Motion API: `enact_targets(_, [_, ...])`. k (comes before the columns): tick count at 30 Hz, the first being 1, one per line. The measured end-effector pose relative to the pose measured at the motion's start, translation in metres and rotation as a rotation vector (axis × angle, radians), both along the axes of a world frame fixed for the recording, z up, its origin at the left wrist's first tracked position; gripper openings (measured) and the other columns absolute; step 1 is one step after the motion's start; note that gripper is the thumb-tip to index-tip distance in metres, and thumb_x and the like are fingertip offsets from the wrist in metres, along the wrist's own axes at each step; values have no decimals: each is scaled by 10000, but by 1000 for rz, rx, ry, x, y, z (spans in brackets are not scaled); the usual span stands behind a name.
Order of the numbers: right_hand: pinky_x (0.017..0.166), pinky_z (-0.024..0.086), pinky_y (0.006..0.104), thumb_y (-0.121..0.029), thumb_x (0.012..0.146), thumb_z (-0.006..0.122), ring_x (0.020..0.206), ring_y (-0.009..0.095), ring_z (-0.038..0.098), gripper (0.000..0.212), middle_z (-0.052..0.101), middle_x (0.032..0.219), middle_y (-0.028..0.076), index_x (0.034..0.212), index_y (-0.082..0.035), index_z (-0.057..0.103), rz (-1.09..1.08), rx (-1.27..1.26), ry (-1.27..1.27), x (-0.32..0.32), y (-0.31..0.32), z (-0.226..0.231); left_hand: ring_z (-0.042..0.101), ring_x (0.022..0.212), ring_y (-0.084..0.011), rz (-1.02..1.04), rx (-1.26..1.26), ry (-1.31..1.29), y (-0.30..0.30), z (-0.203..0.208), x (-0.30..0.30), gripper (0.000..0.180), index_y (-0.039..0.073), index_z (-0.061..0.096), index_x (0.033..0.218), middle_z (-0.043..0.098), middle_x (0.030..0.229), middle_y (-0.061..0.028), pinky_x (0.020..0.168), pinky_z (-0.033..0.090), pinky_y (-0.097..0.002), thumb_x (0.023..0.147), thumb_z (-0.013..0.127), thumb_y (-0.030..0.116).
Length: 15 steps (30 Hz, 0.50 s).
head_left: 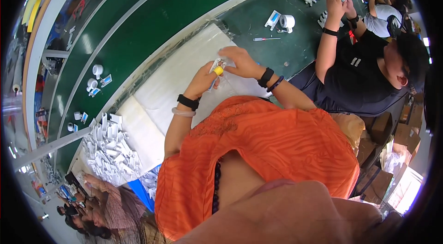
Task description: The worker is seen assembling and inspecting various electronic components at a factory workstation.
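Observation:
My left hand (201, 80) is closed around a small white plastic part (214, 65), held over a white sheet on the table. Something yellow (218, 70) shows at its thumb tip; I cannot tell if it is a finger cover or a piece of the part. From the right, my right hand (242, 62) reaches to the same part, fingers bent against its edge. Its fingertips are partly hidden. A dark band circles each wrist.
White plastic pieces (112, 149) lie heaped at the left on the white sheet (161, 98). Beyond runs a green conveyor belt (124, 50) carrying white round units. To the right are a screwdriver (266, 38), a white round unit (286, 22) and a co-worker in black (364, 75) handling a white piece.

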State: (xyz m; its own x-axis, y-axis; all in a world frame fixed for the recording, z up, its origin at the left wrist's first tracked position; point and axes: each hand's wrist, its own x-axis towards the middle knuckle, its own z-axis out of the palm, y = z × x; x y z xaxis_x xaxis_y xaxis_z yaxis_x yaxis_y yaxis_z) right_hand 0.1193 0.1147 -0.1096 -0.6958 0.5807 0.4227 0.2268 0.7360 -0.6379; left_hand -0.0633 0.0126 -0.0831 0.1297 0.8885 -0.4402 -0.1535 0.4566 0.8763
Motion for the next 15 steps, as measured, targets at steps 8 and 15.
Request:
enact_targets(8, [709,483,258,-153,862,646,713,94,607,140,687,794,66,925,-27,657,432,-804,-96,-2,-7,30,522,599,-58,-354,49,162,-31,57,-42,266,65,539,1178,561,777,-3,496,410,-205,941,495,178])
enact_targets(15, [696,509,248,-119,901,635,698,134,651,119,653,761,49,938,-6,632,560,-1356,-88,0,-14,68,508,560,-89,-328,7,235,-36,84,-45,367,70,516,1284,537,724,-17,493,434,-232,924,451,91])
